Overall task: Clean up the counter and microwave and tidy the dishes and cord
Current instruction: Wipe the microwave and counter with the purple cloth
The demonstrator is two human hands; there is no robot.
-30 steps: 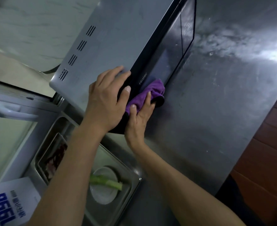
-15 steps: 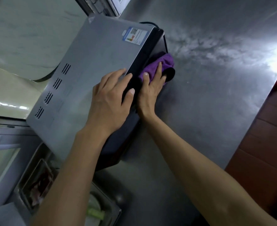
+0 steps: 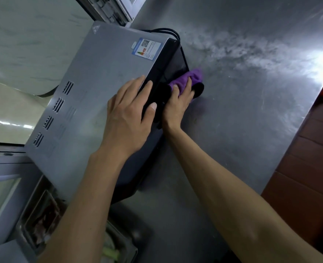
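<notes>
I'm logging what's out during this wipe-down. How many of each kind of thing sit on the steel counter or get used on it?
Microwave: 1
Purple cloth: 1
Black cord: 1
Metal trays: 2
Hands: 2, left hand, right hand
Total: 7
</notes>
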